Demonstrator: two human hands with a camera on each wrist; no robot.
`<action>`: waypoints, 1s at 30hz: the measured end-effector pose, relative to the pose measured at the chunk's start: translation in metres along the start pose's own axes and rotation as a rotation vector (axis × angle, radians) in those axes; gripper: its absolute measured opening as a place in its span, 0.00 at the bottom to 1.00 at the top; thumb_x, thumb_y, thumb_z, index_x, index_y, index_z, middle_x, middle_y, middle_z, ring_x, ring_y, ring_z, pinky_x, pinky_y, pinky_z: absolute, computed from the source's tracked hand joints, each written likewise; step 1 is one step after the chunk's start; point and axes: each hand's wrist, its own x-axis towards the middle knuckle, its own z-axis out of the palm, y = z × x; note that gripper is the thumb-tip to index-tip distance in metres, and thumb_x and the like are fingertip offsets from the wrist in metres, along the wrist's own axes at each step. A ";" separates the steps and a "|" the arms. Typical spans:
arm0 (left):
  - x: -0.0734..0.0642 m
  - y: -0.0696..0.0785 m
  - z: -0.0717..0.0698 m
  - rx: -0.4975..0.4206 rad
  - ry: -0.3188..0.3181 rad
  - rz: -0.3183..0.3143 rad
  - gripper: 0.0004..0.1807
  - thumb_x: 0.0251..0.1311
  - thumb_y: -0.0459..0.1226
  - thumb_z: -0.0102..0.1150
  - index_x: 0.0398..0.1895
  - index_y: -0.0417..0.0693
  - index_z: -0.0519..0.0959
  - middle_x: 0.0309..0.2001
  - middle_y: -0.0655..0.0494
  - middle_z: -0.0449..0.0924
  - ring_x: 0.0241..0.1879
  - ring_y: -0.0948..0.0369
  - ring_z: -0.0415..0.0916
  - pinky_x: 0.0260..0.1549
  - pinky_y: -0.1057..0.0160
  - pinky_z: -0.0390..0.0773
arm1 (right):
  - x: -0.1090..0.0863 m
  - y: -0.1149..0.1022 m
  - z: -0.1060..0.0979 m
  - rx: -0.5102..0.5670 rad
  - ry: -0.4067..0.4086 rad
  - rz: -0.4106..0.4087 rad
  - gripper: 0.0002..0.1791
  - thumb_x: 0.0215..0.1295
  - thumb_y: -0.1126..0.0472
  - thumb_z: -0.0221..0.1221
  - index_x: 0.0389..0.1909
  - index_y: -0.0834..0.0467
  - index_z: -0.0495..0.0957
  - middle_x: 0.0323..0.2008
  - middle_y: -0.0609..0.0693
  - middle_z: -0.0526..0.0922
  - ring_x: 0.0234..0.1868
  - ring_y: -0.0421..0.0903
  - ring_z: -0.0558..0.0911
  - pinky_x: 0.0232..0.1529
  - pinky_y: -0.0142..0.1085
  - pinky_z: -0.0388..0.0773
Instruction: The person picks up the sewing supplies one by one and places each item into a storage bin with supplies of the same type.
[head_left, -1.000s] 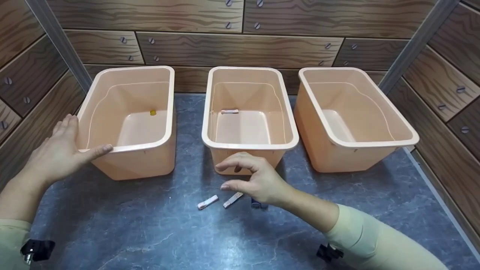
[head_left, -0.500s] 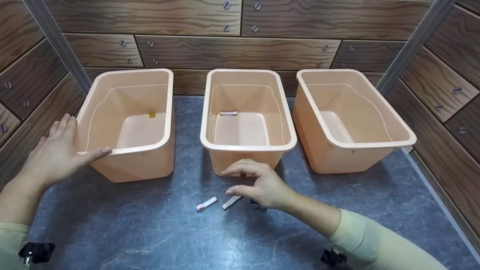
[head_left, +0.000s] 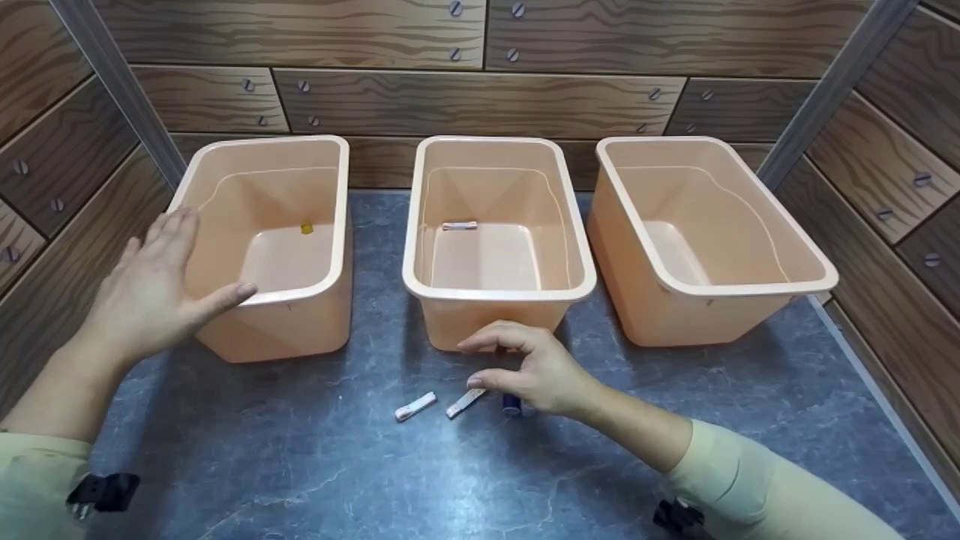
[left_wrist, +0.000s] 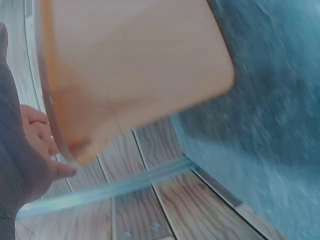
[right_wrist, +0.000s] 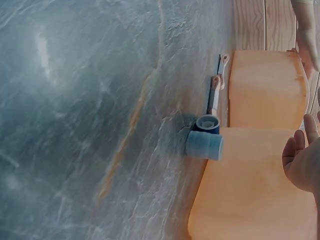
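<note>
My left hand [head_left: 154,289] is spread over the near left corner of the left bin [head_left: 277,337], its thumb pointing right. Whether it touches the rim is unclear. My right hand [head_left: 536,367] hovers above the table before the middle bin [head_left: 499,294], fingers loosely bent and holding nothing. Beneath and left of it lie two slim pale nail clippers [head_left: 415,406]. Partly hidden under the hand is a dark blue cylinder [head_left: 511,405]. The right wrist view shows two small blue cylinders together, one upright [right_wrist: 207,123] and one on its side [right_wrist: 205,145].
Inside the middle bin lies another slim pale clipper [head_left: 459,226]. A small yellow piece [head_left: 306,228] sits in the left bin. The right bin [head_left: 712,289] stands at the right. Wood-patterned walls [head_left: 480,105] enclose the dark marbled table [head_left: 337,465].
My left hand has shifted right, from the left bin's outer side to over its near corner. My right hand has drifted slightly right, and more of the blue cylinder shows.
</note>
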 end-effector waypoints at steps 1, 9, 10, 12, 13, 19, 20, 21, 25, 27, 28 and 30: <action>0.002 0.006 0.001 0.000 0.009 0.024 0.65 0.63 0.66 0.65 0.85 0.32 0.45 0.82 0.27 0.47 0.82 0.33 0.42 0.77 0.30 0.39 | 0.000 0.001 0.000 -0.002 0.000 0.009 0.19 0.62 0.62 0.77 0.54 0.57 0.89 0.50 0.50 0.89 0.48 0.45 0.83 0.51 0.36 0.80; 0.023 0.058 0.008 -0.058 -0.021 0.136 0.64 0.62 0.65 0.67 0.85 0.34 0.46 0.84 0.36 0.45 0.84 0.39 0.39 0.81 0.40 0.39 | -0.004 0.013 -0.002 0.013 -0.011 0.084 0.18 0.61 0.63 0.77 0.52 0.59 0.89 0.50 0.51 0.90 0.52 0.48 0.85 0.57 0.41 0.82; 0.026 0.064 0.010 -0.061 -0.031 0.140 0.65 0.62 0.66 0.66 0.86 0.35 0.46 0.85 0.37 0.45 0.84 0.40 0.39 0.81 0.40 0.39 | -0.004 0.014 -0.002 0.015 -0.014 0.094 0.18 0.61 0.64 0.77 0.52 0.60 0.89 0.50 0.51 0.90 0.53 0.50 0.85 0.58 0.43 0.82; 0.032 0.075 0.014 -0.056 -0.051 0.144 0.65 0.62 0.68 0.65 0.86 0.37 0.46 0.85 0.39 0.44 0.84 0.42 0.38 0.80 0.39 0.39 | -0.005 0.018 -0.002 0.015 -0.022 0.113 0.19 0.61 0.64 0.77 0.52 0.61 0.88 0.50 0.53 0.90 0.54 0.54 0.86 0.59 0.47 0.82; 0.034 0.080 0.016 -0.050 -0.056 0.150 0.66 0.62 0.70 0.64 0.86 0.37 0.47 0.85 0.39 0.44 0.84 0.42 0.39 0.80 0.39 0.40 | -0.006 0.020 -0.002 0.007 -0.026 0.122 0.19 0.61 0.63 0.77 0.52 0.61 0.88 0.50 0.52 0.90 0.54 0.55 0.86 0.59 0.49 0.82; 0.050 0.106 0.029 -0.007 -0.070 0.211 0.67 0.59 0.74 0.60 0.85 0.37 0.50 0.84 0.39 0.48 0.84 0.42 0.43 0.80 0.38 0.45 | -0.008 0.031 -0.001 -0.031 -0.046 0.152 0.18 0.61 0.61 0.77 0.52 0.58 0.89 0.50 0.51 0.90 0.53 0.58 0.85 0.57 0.51 0.82; 0.052 0.110 0.031 0.004 -0.073 0.220 0.67 0.59 0.75 0.59 0.85 0.37 0.50 0.84 0.40 0.48 0.84 0.42 0.43 0.80 0.38 0.46 | -0.009 0.032 -0.001 -0.032 -0.049 0.155 0.18 0.61 0.61 0.77 0.52 0.59 0.89 0.50 0.52 0.90 0.53 0.58 0.85 0.56 0.51 0.82; 0.053 0.113 0.033 0.011 -0.076 0.228 0.68 0.59 0.76 0.58 0.85 0.37 0.50 0.85 0.41 0.48 0.84 0.43 0.43 0.80 0.38 0.46 | -0.009 0.033 -0.001 -0.033 -0.050 0.157 0.18 0.61 0.60 0.78 0.52 0.58 0.89 0.50 0.52 0.90 0.52 0.58 0.85 0.55 0.51 0.83; 0.059 0.125 0.040 0.001 -0.090 0.258 0.69 0.58 0.77 0.57 0.85 0.36 0.50 0.85 0.42 0.47 0.84 0.44 0.42 0.80 0.39 0.46 | -0.010 0.036 0.001 -0.043 -0.055 0.153 0.19 0.61 0.60 0.78 0.51 0.60 0.89 0.49 0.53 0.90 0.51 0.58 0.86 0.56 0.50 0.83; 0.061 0.129 0.043 -0.026 -0.104 0.270 0.68 0.59 0.76 0.59 0.85 0.35 0.49 0.85 0.41 0.45 0.84 0.43 0.41 0.80 0.38 0.44 | -0.010 0.037 0.002 -0.043 -0.059 0.152 0.19 0.61 0.59 0.78 0.51 0.61 0.89 0.49 0.53 0.90 0.51 0.59 0.86 0.56 0.51 0.83; 0.062 0.131 0.044 -0.032 -0.109 0.273 0.69 0.59 0.76 0.59 0.85 0.34 0.49 0.85 0.41 0.45 0.84 0.43 0.41 0.80 0.38 0.43 | -0.010 0.038 0.003 -0.044 -0.061 0.152 0.19 0.61 0.59 0.78 0.51 0.61 0.89 0.48 0.53 0.90 0.52 0.59 0.86 0.56 0.50 0.82; 0.064 0.136 0.047 -0.036 -0.114 0.282 0.69 0.59 0.75 0.60 0.85 0.34 0.49 0.85 0.39 0.46 0.84 0.42 0.41 0.80 0.37 0.43 | -0.011 0.040 0.004 -0.052 -0.066 0.156 0.19 0.61 0.59 0.78 0.51 0.61 0.89 0.48 0.53 0.90 0.52 0.56 0.86 0.56 0.49 0.82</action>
